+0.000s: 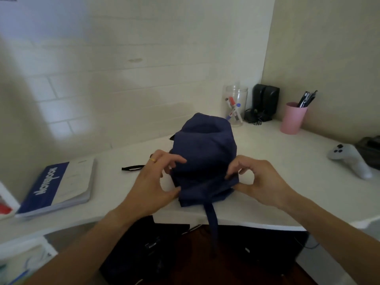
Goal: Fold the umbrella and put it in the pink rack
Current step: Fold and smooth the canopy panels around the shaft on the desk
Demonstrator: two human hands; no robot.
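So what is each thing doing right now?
Umbrella: collapsed, cloth bunched, lying on the desk, strap dangling off the edge.
Left hand: pinching the cloth.
Right hand: pinching the cloth.
Notebook: closed, flat.
Pink cup: upright, pens inside.
Clear jar: upright, markers inside.
Game controller: lying on the desk.

Navy umbrella (pixel 202 153) — bunched, on desk

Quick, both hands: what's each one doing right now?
Left hand: pinching the near left edge of the navy umbrella.
Right hand: pinching the umbrella's near right edge.
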